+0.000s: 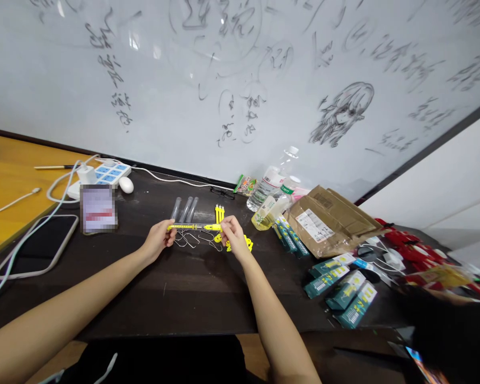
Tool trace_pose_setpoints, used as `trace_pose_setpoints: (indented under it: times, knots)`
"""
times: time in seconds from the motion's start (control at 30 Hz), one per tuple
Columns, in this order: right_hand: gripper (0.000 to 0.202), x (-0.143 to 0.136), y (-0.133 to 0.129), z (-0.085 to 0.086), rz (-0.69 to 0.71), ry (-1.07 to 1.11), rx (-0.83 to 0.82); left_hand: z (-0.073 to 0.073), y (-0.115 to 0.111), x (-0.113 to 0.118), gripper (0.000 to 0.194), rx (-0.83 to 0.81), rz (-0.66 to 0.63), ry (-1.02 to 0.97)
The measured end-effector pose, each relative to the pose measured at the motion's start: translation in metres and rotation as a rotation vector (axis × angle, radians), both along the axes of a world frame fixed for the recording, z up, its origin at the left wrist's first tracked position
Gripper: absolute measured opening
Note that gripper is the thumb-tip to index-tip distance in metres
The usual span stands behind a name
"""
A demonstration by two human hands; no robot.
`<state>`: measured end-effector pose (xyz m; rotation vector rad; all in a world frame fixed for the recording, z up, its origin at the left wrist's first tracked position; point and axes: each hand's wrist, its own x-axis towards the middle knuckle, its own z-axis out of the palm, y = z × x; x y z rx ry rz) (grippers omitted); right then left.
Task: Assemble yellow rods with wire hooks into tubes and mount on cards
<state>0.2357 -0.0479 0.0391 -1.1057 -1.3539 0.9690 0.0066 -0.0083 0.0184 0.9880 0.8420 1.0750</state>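
Note:
A slim clear tube with a yellow marked rod inside (192, 226) is held level above the dark table. My left hand (160, 236) pinches its left end, and my right hand (233, 234) closes on the yellow piece at its right end. Just behind it lie several clear empty tubes (189, 209) and a small row of yellow rods with metallic tips (220, 213). Bent wire hooks (187, 240) rest below the held tube, close to my left hand. Small yellow plastic parts (248, 243) are piled by my right hand, partly hidden by it.
Water bottles (266, 188), a cardboard package (330, 216) and several green boxes (342, 290) crowd the right side. On the left are a phone (40, 246), a power strip (110, 175) and cables. A whiteboard (164, 106) stands behind the table.

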Motion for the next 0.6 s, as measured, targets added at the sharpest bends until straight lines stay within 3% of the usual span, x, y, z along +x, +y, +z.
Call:
trace_pose_setpoints:
  times: [0.6]
  knots:
    - [0.034,0.0069,0.0072,-0.0065,-0.013,0.063,0.020,-0.0001,-0.0004,0.0007,0.042,0.061,-0.109,0.076]
